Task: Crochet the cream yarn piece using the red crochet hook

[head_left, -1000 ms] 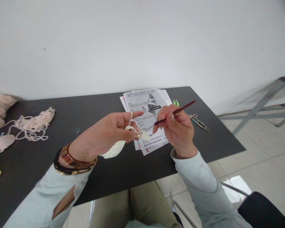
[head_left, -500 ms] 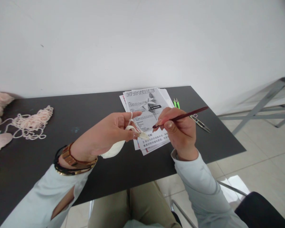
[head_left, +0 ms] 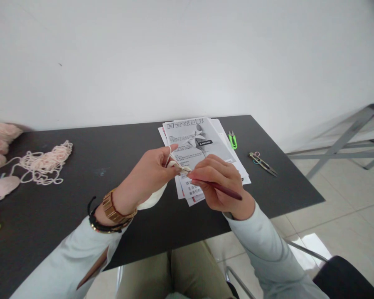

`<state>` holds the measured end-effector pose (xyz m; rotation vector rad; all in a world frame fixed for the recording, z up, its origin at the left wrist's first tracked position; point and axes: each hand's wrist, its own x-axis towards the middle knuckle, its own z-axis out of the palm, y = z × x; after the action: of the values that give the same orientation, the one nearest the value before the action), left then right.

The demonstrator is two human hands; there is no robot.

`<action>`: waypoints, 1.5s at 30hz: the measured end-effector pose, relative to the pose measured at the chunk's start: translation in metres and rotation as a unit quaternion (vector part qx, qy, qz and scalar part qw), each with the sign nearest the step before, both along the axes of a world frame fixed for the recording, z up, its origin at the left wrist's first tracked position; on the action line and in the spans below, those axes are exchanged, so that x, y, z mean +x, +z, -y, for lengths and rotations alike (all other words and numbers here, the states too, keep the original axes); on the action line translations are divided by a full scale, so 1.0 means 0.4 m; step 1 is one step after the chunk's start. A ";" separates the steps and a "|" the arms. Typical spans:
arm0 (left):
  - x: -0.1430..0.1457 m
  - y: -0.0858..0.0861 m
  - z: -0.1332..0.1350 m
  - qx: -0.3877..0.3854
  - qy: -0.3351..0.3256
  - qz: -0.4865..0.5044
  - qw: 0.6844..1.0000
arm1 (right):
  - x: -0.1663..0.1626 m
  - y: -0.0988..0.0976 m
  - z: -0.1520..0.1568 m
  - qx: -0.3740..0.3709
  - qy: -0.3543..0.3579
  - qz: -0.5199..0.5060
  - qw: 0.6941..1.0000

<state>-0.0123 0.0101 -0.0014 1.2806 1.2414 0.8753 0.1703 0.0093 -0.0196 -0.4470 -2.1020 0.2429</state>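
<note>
My left hand (head_left: 149, 176) pinches a small cream crochet piece (head_left: 151, 198) that hangs below the palm, with cream yarn looped over the raised forefinger. My right hand (head_left: 220, 187) is closed round a dark red crochet hook (head_left: 225, 190), whose tip meets the work right at my left fingertips. The hook's handle points down and to the right, past the palm. Both hands hover above the black table (head_left: 81, 207), over the near edge of a stack of printed instruction sheets (head_left: 199, 143).
A green thread snip (head_left: 232, 139) and a metal thread snip (head_left: 262, 161) lie right of the sheets. A tangle of pale pink yarn (head_left: 45, 162) and pink crochet pieces (head_left: 0, 143) sit at the table's left end. A white wall stands behind; tiled floor and a metal frame lie right.
My right hand swung the hook from pointing up and right to pointing down and right, and moved left so that its tip now meets the work at my left fingertips.
</note>
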 end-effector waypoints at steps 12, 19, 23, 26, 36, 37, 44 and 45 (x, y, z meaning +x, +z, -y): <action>0.008 0.024 0.025 0.178 0.074 -0.317 0.929 | -0.025 -0.029 0.011 0.202 -0.080 0.079 0.973; 0.010 0.014 0.024 0.190 0.112 -0.167 0.961 | -0.019 -0.031 0.013 0.227 -0.093 0.061 0.968; 0.012 0.011 0.029 0.189 0.129 -0.035 0.973 | -0.007 -0.043 0.016 0.193 -0.108 0.042 0.974; 0.018 0.015 0.033 0.167 0.140 0.043 0.975 | -0.003 -0.043 0.016 0.129 -0.099 0.008 0.987; 0.034 0.004 0.027 0.066 0.125 0.297 0.944 | 0.000 -0.020 0.004 -0.029 -0.034 -0.178 0.983; 0.032 0.006 0.025 0.042 0.118 0.316 0.941 | 0.005 -0.021 0.006 -0.009 -0.034 -0.164 0.986; 0.018 0.020 0.025 0.018 0.074 0.333 0.940 | 0.016 -0.018 0.023 0.070 -0.029 -0.093 0.993; 0.018 0.019 0.026 0.047 0.075 0.313 0.945 | 0.012 -0.016 0.025 0.063 -0.032 -0.110 0.991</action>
<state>-0.0053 -0.0005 0.0061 0.8738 0.7962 1.3391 0.1749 -0.0007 -0.0261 -0.3936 -1.8716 0.1152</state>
